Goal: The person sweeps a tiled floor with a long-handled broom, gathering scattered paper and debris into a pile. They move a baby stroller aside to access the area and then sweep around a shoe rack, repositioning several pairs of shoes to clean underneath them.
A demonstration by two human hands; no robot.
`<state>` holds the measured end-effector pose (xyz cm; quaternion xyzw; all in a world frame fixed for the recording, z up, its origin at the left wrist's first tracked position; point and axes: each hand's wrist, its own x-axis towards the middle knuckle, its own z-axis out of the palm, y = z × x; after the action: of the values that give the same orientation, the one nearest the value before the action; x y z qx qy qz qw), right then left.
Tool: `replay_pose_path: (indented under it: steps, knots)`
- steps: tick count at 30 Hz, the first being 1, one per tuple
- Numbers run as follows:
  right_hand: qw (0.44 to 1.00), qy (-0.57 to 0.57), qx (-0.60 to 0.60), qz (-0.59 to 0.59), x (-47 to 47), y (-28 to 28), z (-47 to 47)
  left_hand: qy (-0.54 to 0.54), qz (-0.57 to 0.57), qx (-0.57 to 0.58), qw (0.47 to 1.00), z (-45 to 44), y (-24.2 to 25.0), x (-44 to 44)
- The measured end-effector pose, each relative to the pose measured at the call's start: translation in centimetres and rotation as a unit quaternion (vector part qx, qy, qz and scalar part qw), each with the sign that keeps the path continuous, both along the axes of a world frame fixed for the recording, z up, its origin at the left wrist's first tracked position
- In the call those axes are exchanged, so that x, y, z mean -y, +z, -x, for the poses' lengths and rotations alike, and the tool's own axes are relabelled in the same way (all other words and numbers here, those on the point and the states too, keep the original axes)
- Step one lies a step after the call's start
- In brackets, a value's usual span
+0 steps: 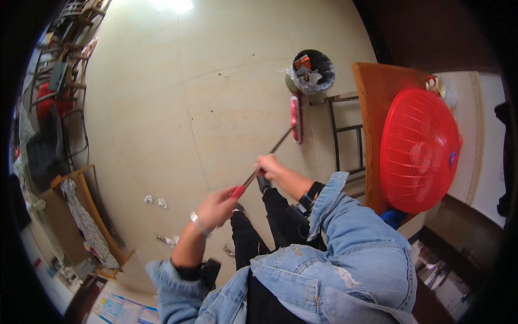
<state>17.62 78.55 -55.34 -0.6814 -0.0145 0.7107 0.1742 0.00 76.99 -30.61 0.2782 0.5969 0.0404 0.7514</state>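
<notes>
Both my hands hold a long-handled broom. My left hand [217, 206], with a silver band at the wrist, is closed around the red grip [238, 191] at the handle's end. Farther along, my right hand [268, 167] grips the metal shaft [282, 140]. The red broom head [296, 119] is on the tiled floor, just below a waste bin [328, 83]. Inside the lined bin are crumpled tissue and an orange packet [302, 62]. White paper scraps [162, 203] lie left of my feet, and small dark specks [220, 75] dot the floor [141, 113] ahead.
On the right, a wooden table [366, 141] with a dark metal frame [336, 137] bears a red mesh food cover [421, 152] and a paper cup [436, 86]. Along the left stand a wooden chair [97, 210] with cloth on it and several stacked chairs [60, 77].
</notes>
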Motion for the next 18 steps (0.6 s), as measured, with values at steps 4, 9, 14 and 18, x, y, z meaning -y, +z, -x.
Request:
replay_pose_path:
  steps: [4,9,14,18]
  knots:
    - [0.999,-0.002,0.033,0.039,-2.5,-5.0,-5.6,0.016,0.026,-0.004,1.000,-4.4,-5.6,-2.5]
    - [0.991,0.123,0.032,0.027,-3.1,-8.2,-1.4,0.053,-0.036,-0.052,0.997,-3.7,-6.8,-1.0]
    - [0.984,0.166,-0.055,-0.040,-4.2,-4.6,7.1,0.111,-0.073,-0.100,0.986,-0.3,-4.1,2.6]
    - [0.987,0.132,-0.059,-0.074,-3.5,1.0,10.5,0.069,-0.126,-0.133,0.981,0.9,0.4,4.0]
